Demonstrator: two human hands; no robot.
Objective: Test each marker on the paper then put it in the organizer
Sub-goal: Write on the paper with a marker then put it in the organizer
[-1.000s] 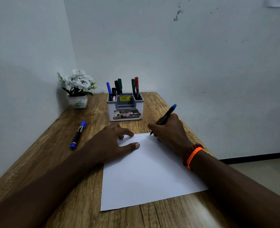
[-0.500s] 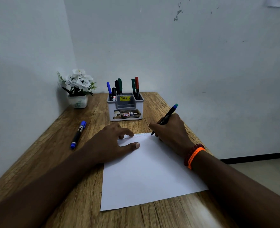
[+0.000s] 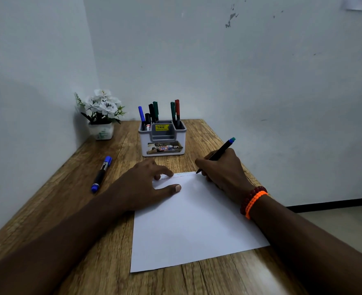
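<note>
Head view — right hand (image 3: 222, 171) grips a black teal-capped marker (image 3: 217, 154), tip at the white paper sheet's (image 3: 197, 226) far right corner; left hand (image 3: 141, 186) rests flat, fingers spread, on its far left corner.

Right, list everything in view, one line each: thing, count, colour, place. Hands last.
organizer: one, white with grey insert, far middle of the table
markers in organizer: six showing, one blue, two black, two green, one red, standing in its left and right compartments
blue marker: one, black body with blue cap, lying on the table left of the paper
paper: one sheet, white, near middle of the table, faint marks along its far edge
flower pot: one, white flowers in a white pot, far left corner
table: one, brown wood grain
bracelets: two, dark red and orange, on the right wrist
left hand: resting flat on the paper's far left corner
right hand: holding a teal-ended black marker, tip at the paper's far edge
</note>
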